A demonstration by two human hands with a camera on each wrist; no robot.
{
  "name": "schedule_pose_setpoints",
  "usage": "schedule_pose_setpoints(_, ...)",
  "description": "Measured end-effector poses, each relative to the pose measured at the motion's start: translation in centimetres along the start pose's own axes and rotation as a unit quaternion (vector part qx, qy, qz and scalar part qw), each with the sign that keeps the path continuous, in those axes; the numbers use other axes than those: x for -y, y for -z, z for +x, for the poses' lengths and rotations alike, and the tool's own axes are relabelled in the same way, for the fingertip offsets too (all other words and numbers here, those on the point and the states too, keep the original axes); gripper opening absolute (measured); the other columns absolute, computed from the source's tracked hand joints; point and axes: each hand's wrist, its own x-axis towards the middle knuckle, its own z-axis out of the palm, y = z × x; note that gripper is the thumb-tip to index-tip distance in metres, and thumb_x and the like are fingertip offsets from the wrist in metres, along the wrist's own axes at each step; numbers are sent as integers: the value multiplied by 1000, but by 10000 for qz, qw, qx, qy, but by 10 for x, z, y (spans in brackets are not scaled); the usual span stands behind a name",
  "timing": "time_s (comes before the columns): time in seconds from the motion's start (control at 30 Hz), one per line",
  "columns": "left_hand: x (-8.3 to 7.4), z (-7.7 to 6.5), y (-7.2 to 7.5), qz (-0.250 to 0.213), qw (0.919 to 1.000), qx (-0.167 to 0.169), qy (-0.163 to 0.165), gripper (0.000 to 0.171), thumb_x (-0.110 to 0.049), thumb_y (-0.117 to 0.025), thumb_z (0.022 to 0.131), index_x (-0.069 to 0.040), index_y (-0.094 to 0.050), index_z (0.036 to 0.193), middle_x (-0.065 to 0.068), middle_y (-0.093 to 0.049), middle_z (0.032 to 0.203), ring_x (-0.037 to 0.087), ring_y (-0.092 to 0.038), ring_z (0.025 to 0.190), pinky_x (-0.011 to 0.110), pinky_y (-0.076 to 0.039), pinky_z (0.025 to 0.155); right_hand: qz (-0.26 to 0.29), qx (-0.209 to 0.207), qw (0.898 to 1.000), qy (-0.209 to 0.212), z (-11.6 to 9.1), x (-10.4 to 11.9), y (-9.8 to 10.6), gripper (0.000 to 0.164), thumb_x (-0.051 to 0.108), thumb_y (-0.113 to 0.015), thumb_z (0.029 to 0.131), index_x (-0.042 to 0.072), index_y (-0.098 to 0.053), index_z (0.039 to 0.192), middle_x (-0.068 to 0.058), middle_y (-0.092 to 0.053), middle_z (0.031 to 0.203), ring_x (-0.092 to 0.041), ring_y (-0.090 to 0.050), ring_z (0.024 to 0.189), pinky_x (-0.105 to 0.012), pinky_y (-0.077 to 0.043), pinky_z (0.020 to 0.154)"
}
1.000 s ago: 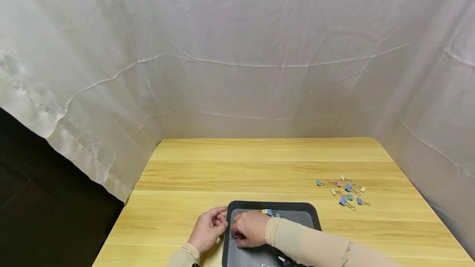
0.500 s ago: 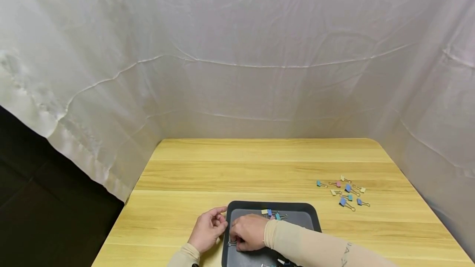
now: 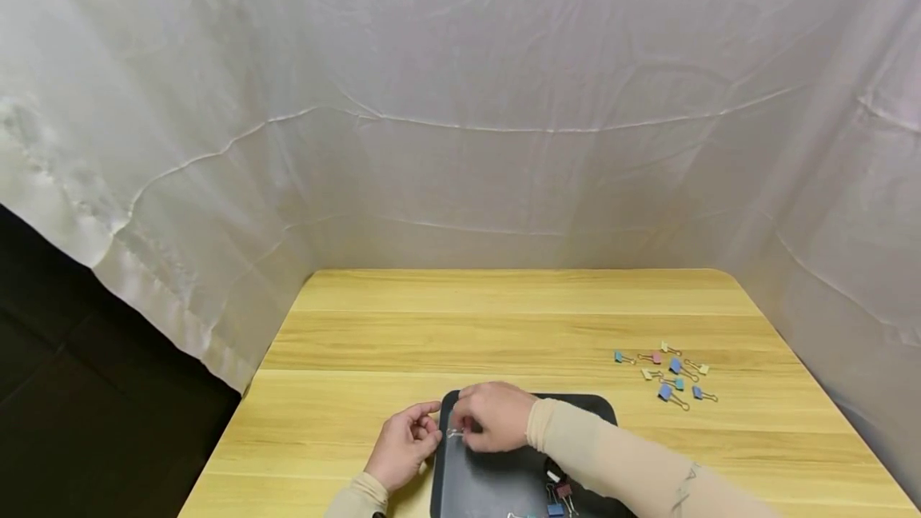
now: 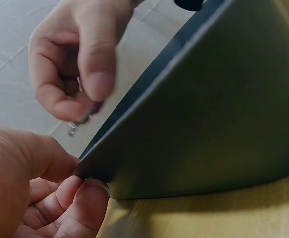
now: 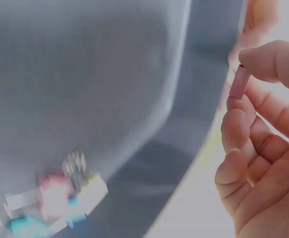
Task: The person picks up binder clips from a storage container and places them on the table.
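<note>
My right hand point(image 3: 496, 418) is over the far left part of a dark grey tray point(image 3: 586, 401). Between its thumb and index finger it pinches a small pink binder clip point(image 5: 240, 82); wire handles show at the fingertips in the head view. My left hand point(image 3: 405, 448) stays at the tray's left side. In the left wrist view, that hand's fingertips grip the tray's rim point(image 4: 134, 106) at a corner. Inside the tray, a blurred cluster of pink, yellow, teal and blue binder clips point(image 5: 55, 196) shows in the right wrist view; in the head view my right hand hides it.
Several coloured binder clips point(image 3: 672, 374) lie loose on the wooden table point(image 3: 460, 334) to the right beyond the tray. More clips point(image 3: 557, 498) sit in the tray's near part, partly behind the right forearm. Pale cloth point(image 3: 460, 182) hangs around the table.
My right hand has moved away from me toward the tray's far left corner, carrying the pink binder clip. Clips in the near part now show more. The left hand has stayed put.
</note>
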Motion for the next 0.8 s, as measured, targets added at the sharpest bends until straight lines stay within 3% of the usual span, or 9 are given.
schedule_pose_setpoints(0.23,0,1,-2,-32,10000,-54,-21,38,8,-59,79,11,-53,116,15,-56,82,17,-55,66,18,-46,54,14,-238,9977,-632,-9,-35,30,5,24,-65,79,23,-65,84,15,-55,81,0,-51,70,-16,-42,62)
schedule_pose_setpoints(0.4,0,1,-4,-11,10000,-51,-8,37,9,-58,79,11,-53,116,16,-56,81,16,-55,65,18,-45,54,105,-280,9919,-1238,-26,-71,49,6,22,-63,83,20,-67,86,12,-57,84,-8,-53,69,-23,-44,63)
schedule_pose_setpoints(0.5,-1,0,-4,23,10000,-66,-40,38,9,-59,79,11,-53,116,16,-56,82,16,-55,65,18,-45,54,94,-340,9870,-1568,-39,-98,52,6,22,-63,83,19,-67,85,12,-57,82,-6,-50,65,-23,-44,62)
schedule_pose_setpoints(0.63,-2,-1,-5,42,9999,-91,-47,37,8,-60,79,11,-53,116,15,-56,82,15,-54,65,17,-45,54,194,-346,9766,-2113,-60,-133,50,5,20,-66,81,16,-68,83,13,-56,77,-6,-48,61,-26,-43,61)
schedule_pose_setpoints(0.8,-2,-1,-5,14,9999,-97,-42,37,8,-60,79,11,-53,115,14,-55,82,15,-54,65,17,-45,54,543,-325,9516,-3007,-90,-162,53,6,21,-68,81,15,-66,80,10,-56,71,-10,-49,62,-30,-43,61)
